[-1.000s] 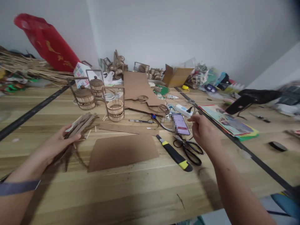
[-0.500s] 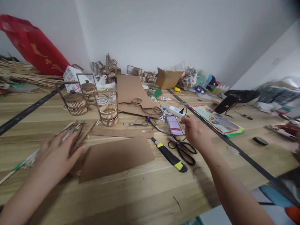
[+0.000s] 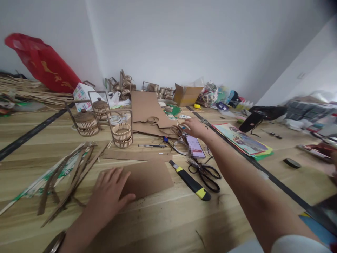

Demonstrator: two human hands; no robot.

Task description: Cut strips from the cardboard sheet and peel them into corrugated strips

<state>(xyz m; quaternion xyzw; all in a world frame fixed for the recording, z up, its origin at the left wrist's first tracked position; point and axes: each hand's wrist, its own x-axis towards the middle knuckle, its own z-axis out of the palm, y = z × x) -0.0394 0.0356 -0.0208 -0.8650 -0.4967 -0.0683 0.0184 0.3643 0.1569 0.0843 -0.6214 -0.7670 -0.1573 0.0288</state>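
My left hand (image 3: 112,195) lies with fingers spread over the left part of a flat brown cardboard piece (image 3: 151,177), holding nothing. My right hand (image 3: 194,128) reaches past the phone (image 3: 196,147), over the cables and beside a coil of brown strip (image 3: 176,130); its fingertips are blurred and what they touch is unclear. Nearer to me lie a black and yellow utility knife (image 3: 191,181) and black-handled scissors (image 3: 206,174). Brown strips (image 3: 76,175) are spread left of my left hand. A small slatted basket with a tall handle (image 3: 122,135) stands behind the cardboard.
Two lidded baskets (image 3: 86,123) stand at the left. Larger cut cardboard (image 3: 144,105), an open box (image 3: 187,95) and more small baskets sit near the wall. Booklets (image 3: 240,138), a black tape roll (image 3: 291,163) and a black object (image 3: 260,116) are at the right.
My left hand has moved right, off the brown strips and onto the cardboard. My right hand has moved forward and left, from the phone's right side to beyond it.
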